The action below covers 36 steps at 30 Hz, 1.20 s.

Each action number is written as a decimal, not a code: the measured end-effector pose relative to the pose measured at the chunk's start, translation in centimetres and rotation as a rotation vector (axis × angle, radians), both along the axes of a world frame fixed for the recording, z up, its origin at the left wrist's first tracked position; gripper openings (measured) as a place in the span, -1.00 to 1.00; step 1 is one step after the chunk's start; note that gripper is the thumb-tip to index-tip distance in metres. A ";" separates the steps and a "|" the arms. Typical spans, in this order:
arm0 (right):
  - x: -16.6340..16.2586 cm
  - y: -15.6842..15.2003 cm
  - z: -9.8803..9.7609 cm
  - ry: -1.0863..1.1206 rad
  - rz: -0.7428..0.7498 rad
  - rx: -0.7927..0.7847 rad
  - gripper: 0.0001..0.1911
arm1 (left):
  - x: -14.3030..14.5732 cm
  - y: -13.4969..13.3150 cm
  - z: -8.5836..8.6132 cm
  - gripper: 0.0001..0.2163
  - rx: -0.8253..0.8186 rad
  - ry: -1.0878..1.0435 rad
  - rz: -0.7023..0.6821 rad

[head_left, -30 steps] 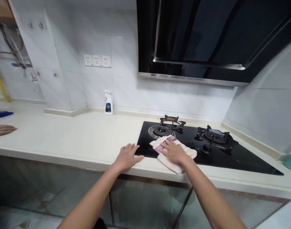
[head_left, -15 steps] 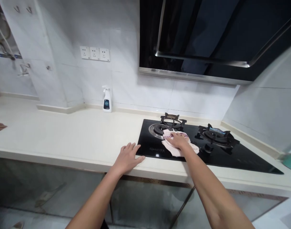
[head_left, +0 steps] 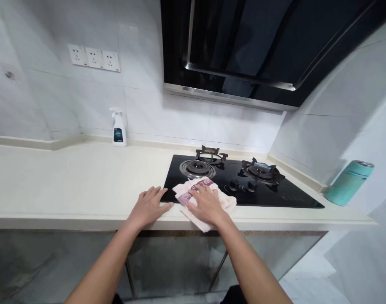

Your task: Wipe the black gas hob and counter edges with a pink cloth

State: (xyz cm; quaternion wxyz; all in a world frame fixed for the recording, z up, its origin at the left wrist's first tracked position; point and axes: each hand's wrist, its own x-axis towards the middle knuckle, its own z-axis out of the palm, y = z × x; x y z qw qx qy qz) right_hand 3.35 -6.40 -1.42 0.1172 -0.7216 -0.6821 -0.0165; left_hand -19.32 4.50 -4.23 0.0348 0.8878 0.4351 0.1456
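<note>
Currently, my right hand [head_left: 205,204] lies open and flat on a pink cloth [head_left: 195,221], which sits across the near edge of the hob [head_left: 275,198] and overhangs the table [head_left: 69,181]. My left hand [head_left: 148,207] rests open on the table, just beside the cloth. A spray bottle [head_left: 118,128] stands at the far wall, to the left.

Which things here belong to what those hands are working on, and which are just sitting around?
Part of the work: right hand flat on a pink cloth; left hand on the counter edge beside it; black gas hob under the cloth.

Just sitting around: spray bottle by the wall; teal flask lying on the counter's far end.
</note>
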 end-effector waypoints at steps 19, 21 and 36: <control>9.7 -8.1 -3.0 -0.119 -0.177 0.246 -0.65 | 0.0 -1.0 0.9 -0.34 -0.031 -0.001 -0.011; 7.3 -8.2 -3.0 -0.141 -0.284 0.311 -0.67 | 0.1 -1.2 1.1 -0.34 -0.033 0.002 -0.015; -3.7 -6.0 -6.8 0.018 -0.013 0.691 -0.74 | -0.2 0.4 -0.3 -0.36 0.027 -0.045 -0.012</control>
